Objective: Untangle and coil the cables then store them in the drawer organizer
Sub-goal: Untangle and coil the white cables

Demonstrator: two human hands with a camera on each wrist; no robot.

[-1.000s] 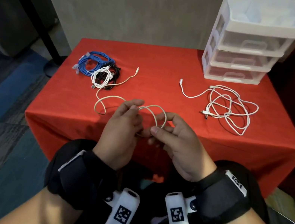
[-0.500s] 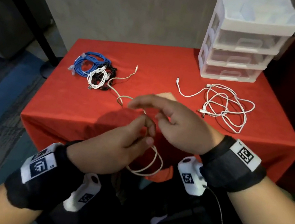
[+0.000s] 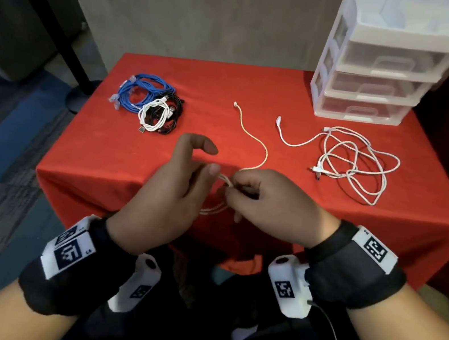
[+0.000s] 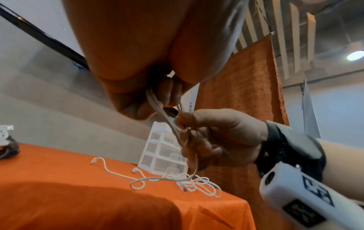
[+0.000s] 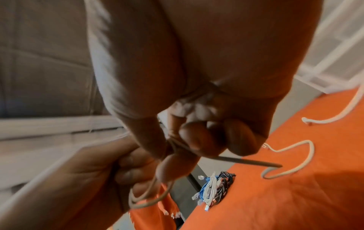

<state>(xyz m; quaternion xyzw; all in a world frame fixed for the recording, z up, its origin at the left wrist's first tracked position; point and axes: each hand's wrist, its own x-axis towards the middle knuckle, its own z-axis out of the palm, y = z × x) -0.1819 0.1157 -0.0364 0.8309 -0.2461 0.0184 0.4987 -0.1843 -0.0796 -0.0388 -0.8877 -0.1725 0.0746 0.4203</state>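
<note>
Status: mid-coil on the cream cable [image 3: 263,149]. Both hands are at the near edge of the counter [image 3: 135,160], in front of the drawer organizer [image 3: 383,78], which sits on the far right corner.

Left hand [image 3: 164,198]: thumb and lower fingers hold the finished loops [image 3: 211,209], which hang just off the counter edge; index finger sticks out free. Right hand [image 3: 271,205]: fingers curled, pinching the strand at the top of the loops, right against the left thumb. Left wrist view confirms several strands bunched between the two hands [image 4: 173,124].

The rest of that cable runs from the hands back toward the organizer; its free plug end [image 3: 236,104] lies flat on the counter. Judging by the loose length, about half is left to wind.

Done, by the look of it: blue cable [image 3: 141,92], white cable [image 3: 153,115] and black cable [image 3: 172,112], bundled in a pile far left of the organizer, touching each other.

Left:
- finish this coil
- tangled white cables [image 3: 353,162] just in front of the organizer: loose, overlapping, untouched; count unclear
- nothing visibly stored. All three drawers are closed and look empty through the clear fronts, though that's hard to be sure of.

Storing hasn't begun, so I'd call the task under half done.
</note>
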